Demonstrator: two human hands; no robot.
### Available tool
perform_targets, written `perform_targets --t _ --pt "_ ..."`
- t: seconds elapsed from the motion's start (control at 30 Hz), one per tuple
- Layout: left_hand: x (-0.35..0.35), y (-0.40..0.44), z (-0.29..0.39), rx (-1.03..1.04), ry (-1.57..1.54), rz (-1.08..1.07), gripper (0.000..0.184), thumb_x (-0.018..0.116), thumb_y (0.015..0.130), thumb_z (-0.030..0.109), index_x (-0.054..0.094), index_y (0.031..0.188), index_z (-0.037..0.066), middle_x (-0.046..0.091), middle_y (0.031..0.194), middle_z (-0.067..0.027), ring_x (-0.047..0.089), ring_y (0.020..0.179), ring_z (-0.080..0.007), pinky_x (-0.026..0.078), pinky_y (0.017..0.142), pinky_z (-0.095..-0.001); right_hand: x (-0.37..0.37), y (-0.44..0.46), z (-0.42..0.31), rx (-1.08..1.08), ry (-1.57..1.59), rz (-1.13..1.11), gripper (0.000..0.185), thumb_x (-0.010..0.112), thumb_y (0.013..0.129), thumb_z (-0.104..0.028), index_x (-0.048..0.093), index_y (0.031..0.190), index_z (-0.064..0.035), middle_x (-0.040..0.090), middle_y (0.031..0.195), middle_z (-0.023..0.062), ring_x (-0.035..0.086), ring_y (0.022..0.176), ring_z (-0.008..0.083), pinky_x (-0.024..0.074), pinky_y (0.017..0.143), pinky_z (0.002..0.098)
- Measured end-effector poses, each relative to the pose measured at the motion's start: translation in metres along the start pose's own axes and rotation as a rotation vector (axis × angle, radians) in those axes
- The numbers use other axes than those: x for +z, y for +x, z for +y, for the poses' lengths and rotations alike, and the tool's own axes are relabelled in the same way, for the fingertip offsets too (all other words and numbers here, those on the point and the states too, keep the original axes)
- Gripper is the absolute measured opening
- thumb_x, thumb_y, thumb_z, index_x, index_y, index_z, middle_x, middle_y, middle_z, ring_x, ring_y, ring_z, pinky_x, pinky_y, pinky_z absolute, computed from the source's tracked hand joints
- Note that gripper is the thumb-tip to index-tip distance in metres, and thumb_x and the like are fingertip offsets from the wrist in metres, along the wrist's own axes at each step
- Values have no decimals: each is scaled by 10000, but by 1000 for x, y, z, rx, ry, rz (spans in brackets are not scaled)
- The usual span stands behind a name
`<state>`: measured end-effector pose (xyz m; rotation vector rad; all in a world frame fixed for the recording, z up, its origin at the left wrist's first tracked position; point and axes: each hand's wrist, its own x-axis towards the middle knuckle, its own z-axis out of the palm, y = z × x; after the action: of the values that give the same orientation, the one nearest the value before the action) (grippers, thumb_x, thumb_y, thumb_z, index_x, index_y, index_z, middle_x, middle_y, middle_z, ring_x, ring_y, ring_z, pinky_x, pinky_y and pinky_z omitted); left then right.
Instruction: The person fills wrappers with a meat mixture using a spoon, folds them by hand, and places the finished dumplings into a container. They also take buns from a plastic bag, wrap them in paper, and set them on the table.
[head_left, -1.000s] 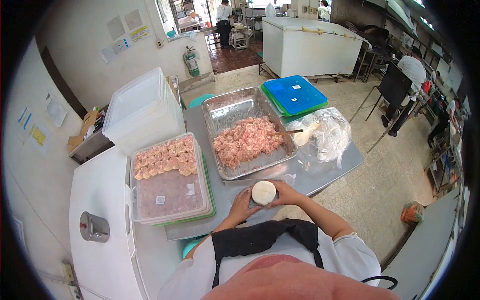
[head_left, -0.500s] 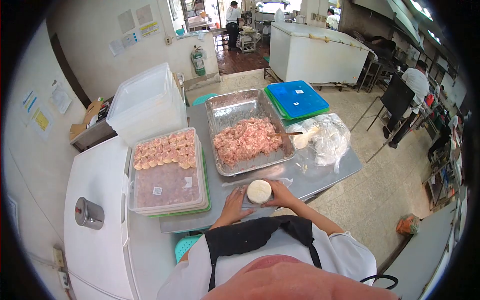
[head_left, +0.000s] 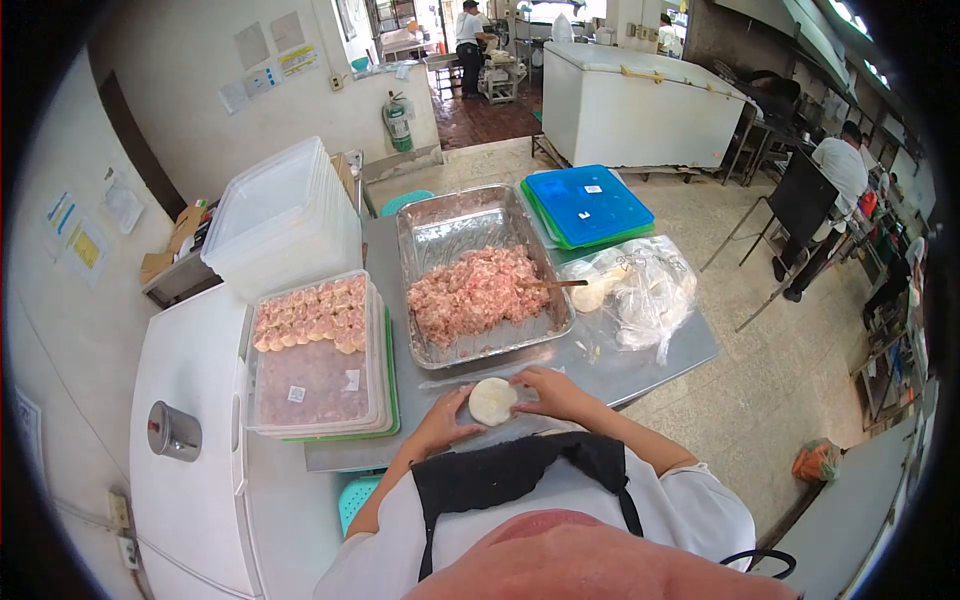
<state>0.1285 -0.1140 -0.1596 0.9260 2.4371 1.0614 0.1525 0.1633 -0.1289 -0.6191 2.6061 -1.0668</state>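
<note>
Where both hands curve, pale dough lies between.

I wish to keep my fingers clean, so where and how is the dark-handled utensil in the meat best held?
Probably by the outer end of its dark handle, coming from above on the person's right: that end juts past the side of the metal tray, while the inner end meets the ground meat.

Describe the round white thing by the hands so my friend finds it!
Start at the grey metal table, then find the silver tray of pink meat. Just below it in the picture, between the left hand and right hand, is the white disc. It's round, unlike the crumpled plastic bag.
</note>
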Motion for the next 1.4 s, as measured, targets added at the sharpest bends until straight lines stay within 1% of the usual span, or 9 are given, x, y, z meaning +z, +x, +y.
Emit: perform_targets --t 0.07,0.27,0.8,1.0,1.13,1.2,1.3,1.37,1.4 --pt "11 10 -3 63 -118 63 953 859 613 303 381 1389 25 508 1306 -194 491 1214 -334 357 1050 -396 3 2 -18 -267 -160 304 533 771 730 -357 600 1138 -60 581 1148 149 546 1103 335 458 925 404" --pt "35 22 -18 37 -140 140 1035 863 575 323 339 1413 17 481 1333 -234 455 1247 -371 340 1069 -422 1 23 -28 -465 -596 152 495 746 690 -368 604 1026 -33 570 1035 98 544 994 286 460 869 413" --pt "-25 -15 10 29 -32 -1 723 754 750 237 430 1370 57 523 1304 -193 505 1207 -325 396 1022 -369 24 13 -35 -381 -499 211 592 827 566 -308 528 1009 -55 530 1044 117 521 952 300 449 834 389" --pt "-116 -111 83 135 276 663 170 674 810 189 653 730 40 643 756 -87 591 671 -274 443 601 -361 28 11 -33 -359 -439 267 577 820 591 -314 531 1031 -78 529 1071 114 512 976 308 437 855 392" --pt "-174 -183 133 545 460 1826 196 571 546 200 465 522 36 495 522 -108 457 530 -252 373 502 -372 25 13 -32 -364 -442 241 579 824 590 -324 530 1025 -79 529 1065 114 513 976 309 437 856 392" --pt "-198 -254 128 701 729 1842 248 559 518 252 365 465 107 424 455 -56 343 410 -204 217 444 -331 24 13 -31 -375 -435 242 581 825 588 -327 530 1023 -80 529 1062 114 513 976 309 437 856 393" --pt "-233 -355 95 1175 791 1740 241 499 761 274 470 612 87 506 627 -79 477 590 -218 369 574 -360 22 17 -29 -386 -441 208 587 825 585 -338 525 1015 -75 527 1049 116 514 977 309 438 855 392" --pt "-288 -357 88 881 849 1981 204 483 818 279 493 807 75 529 803 -115 503 743 -236 386 685 -361 22 19 -30 -388 -471 184 599 825 580 -353 520 1009 -69 525 1034 118 515 970 310 437 854 391" --pt "-336 -353 66 388 881 2034 222 474 846 281 505 905 69 541 890 -132 516 820 -245 394 740 -361 22 22 -32 -390 -464 181 599 825 580 -353 520 1009 -69 525 1034 118 515 970 310 437 854 391"
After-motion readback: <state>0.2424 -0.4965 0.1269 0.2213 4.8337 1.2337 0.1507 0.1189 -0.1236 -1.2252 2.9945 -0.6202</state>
